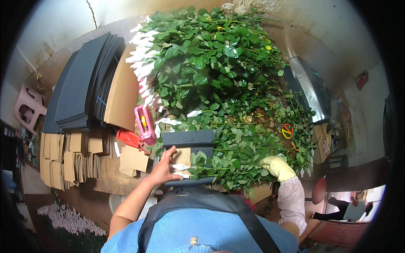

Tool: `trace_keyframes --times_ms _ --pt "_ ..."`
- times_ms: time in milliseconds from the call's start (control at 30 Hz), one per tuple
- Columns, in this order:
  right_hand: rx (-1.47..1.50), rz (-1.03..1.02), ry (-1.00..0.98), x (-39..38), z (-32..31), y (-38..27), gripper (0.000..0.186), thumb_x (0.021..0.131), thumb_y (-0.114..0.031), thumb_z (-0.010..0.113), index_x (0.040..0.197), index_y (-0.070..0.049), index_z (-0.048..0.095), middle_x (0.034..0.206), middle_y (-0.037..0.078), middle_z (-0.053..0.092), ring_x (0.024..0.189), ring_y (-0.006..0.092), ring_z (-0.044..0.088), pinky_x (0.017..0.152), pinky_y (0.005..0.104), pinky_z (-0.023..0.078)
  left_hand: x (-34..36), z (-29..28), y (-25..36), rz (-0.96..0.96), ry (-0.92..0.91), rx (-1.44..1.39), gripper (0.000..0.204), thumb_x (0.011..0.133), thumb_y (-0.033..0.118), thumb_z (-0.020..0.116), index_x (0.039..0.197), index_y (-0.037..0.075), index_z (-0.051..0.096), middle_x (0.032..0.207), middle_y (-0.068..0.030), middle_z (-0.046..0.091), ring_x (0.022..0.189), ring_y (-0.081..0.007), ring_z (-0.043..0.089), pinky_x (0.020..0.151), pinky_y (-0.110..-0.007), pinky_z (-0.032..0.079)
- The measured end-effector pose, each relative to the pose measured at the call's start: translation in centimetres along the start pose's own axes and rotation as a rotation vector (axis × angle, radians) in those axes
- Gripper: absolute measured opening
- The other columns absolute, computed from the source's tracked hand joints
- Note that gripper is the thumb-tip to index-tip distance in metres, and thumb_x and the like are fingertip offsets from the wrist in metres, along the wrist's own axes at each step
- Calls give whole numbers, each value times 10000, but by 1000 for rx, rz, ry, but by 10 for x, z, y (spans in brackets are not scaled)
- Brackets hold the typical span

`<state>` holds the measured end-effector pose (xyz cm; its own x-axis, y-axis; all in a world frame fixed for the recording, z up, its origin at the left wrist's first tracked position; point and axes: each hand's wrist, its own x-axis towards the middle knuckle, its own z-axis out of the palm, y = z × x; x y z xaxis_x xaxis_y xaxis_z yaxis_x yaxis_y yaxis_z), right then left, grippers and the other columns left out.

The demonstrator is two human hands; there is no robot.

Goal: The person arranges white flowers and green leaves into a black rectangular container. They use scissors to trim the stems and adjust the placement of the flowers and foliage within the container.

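My bare left hand (162, 170) is open at the left edge of a dark grey cardboard wrapper (188, 137), its thumb and fingers spread apart. Close beside the thumb lie flower heads in white sleeves (180, 167). Their leafy rose stems (234, 170) stretch rightward across the wrapper. My right hand (279, 168), in a pale yellow glove with a striped sleeve, closes around the stems at their right end; leaves partly hide its fingertips. Brown corrugated card (182, 156) shows inside the wrapper.
A large heap of leafy roses (211, 63) covers the far table. Grey card sheets (84, 80) and small brown card pieces (76, 162) are stacked left. A pink tape dispenser (145, 125), a red tool (130, 138) and scissors with orange-yellow handles (287, 131) lie nearby.
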<state>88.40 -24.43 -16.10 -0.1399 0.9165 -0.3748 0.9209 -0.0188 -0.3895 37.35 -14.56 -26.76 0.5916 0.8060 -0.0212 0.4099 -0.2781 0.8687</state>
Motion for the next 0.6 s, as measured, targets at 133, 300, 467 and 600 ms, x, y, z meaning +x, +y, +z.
trace_keyframes --times_ms 133,300,467,600 --pt "-448 -106 -13 9 -18 -2 470 809 -180 796 1265 -148 687 1009 147 752 1010 350 713 841 453 563 1 -6 2 191 -164 147 567 800 317 875 1302 126 695 1245 -118 614 1157 -323 597 984 -416 503" --pt "-732 -181 468 96 -106 -104 499 843 -123 726 1331 -92 625 1150 148 700 1024 319 677 938 441 532 9 -8 14 155 -195 96 422 861 259 828 1244 112 726 1194 -116 625 1121 -306 611 954 -409 522" --pt "-703 -305 775 275 -128 -179 481 889 -248 711 1328 -87 599 1159 96 677 1046 254 655 995 397 498 11 0 4 228 -92 239 234 882 187 745 1107 124 768 1054 -78 659 1025 -294 630 897 -406 518" --pt "-887 12 1152 396 -136 -164 190 854 -82 647 1031 -90 715 1026 87 689 994 245 661 928 363 527 11 8 1 143 -112 144 242 904 196 733 1134 131 771 1041 -80 673 1045 -301 634 925 -404 522"
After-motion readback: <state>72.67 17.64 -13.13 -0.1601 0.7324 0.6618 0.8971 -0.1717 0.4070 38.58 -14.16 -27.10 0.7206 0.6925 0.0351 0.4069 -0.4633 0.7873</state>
